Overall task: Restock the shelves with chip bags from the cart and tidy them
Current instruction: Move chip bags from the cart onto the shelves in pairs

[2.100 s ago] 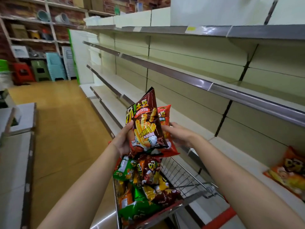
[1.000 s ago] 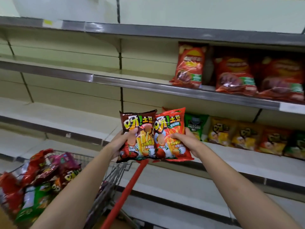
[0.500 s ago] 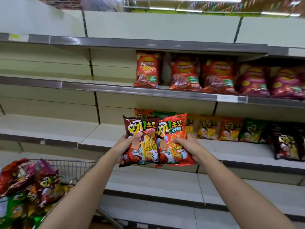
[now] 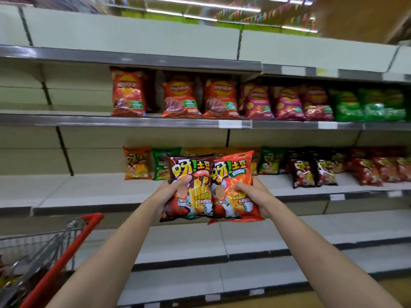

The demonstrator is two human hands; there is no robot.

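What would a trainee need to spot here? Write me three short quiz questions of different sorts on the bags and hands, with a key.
1. True or false: the left hand grips the dark brown bag.
2. Which bag does the right hand hold? A) green B) orange-red C) purple
3. Fill in: the shopping cart stands at the lower ____ of the view.

Key:
1. True; its thumb lies across the bag's front.
2. B, the orange-red bag, side by side with the brown one.
3. Left; its red handle slants up toward the shelves.
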